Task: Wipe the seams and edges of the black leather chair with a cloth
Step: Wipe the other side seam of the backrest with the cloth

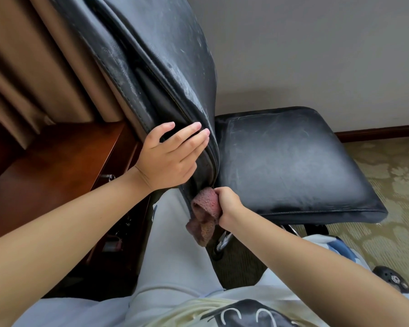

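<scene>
Head view looks down on a black leather chair, its dusty backrest leaning toward the person and the seat stretching away to the right over patterned carpet. The left hand rests flat on the backrest's lower side edge, fingers straight and holding nothing. The right hand has its fingers curled round a bunched reddish-brown cloth, pressed at the bottom of the backrest where it meets the seat; a wooden cabinet stands to the left.
</scene>
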